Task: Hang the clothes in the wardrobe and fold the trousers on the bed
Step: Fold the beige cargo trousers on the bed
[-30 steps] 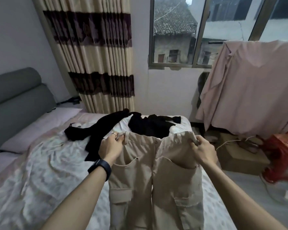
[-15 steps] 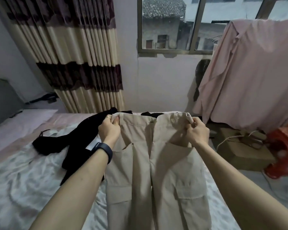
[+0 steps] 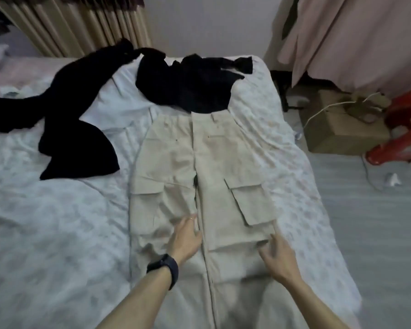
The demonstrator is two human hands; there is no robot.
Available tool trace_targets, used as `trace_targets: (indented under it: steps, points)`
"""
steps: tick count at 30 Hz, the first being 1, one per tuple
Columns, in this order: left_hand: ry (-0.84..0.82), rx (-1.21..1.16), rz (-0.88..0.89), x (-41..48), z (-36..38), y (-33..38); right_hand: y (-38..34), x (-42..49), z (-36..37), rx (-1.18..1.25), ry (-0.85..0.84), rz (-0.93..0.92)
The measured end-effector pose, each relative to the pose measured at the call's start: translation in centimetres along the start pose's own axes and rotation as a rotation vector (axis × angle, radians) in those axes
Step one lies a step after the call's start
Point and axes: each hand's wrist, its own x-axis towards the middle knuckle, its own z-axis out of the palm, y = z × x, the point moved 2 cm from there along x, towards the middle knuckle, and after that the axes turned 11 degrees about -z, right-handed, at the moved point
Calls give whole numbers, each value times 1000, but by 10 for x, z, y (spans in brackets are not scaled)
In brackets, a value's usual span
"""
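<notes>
Beige cargo trousers (image 3: 214, 167) lie flat and spread out on the bed (image 3: 57, 222), waistband towards the far end, both legs running back to me. My left hand (image 3: 185, 236), with a dark watch on the wrist, rests flat with straight fingers on the left leg near the inner seam. My right hand (image 3: 278, 257) lies with spread fingers on the right leg, just below the cargo pocket flap. Neither hand grips the cloth. A black garment (image 3: 190, 86) lies beyond the waistband, and another black garment (image 3: 64, 129) sprawls to the left.
A pink garment (image 3: 356, 39) hangs at the right beside the bed. On the floor to the right stand a cardboard box (image 3: 342, 131) with a white cable and a red plastic stool (image 3: 403, 131). Striped curtains (image 3: 76, 27) hang behind the bed's far left.
The trousers were held up by the waistband in both hands; now they lie flat on the bed. Both hands have let go and moved down onto the legs. My view has tilted downward.
</notes>
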Motion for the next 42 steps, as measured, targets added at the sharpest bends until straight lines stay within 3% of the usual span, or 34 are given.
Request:
trace_targets:
  steps: [5,11,16,21,24,29,33,38,42]
  points:
    - [-8,202,118,-90,141,-35,89,-80,35,-53,-25,102]
    - [29,340,68,-182,262,-70,166,-142,48,-105,-79,210]
    - [76,285,51,-229,316,-69,207,-156,45,162,-197,209]
    - [-138,141,-139,-267,377,-46,235,-171,37,479,-297,256]
    - [-137,55,-190,-272,400,-27,235,-168,27,497,-370,245]
    - [-28,72,-172,-262,406,-18,236,-162,20,461,-438,221]
    - [-51,-45,-62,-270,384,-27,216,-156,15,402,-407,186]
    - [-35,-198,-118,-288,332,-53,144,-128,14,236,-158,39]
    - [12,-415,-208,-291,272,-98,63,-134,37,232,-177,-128]
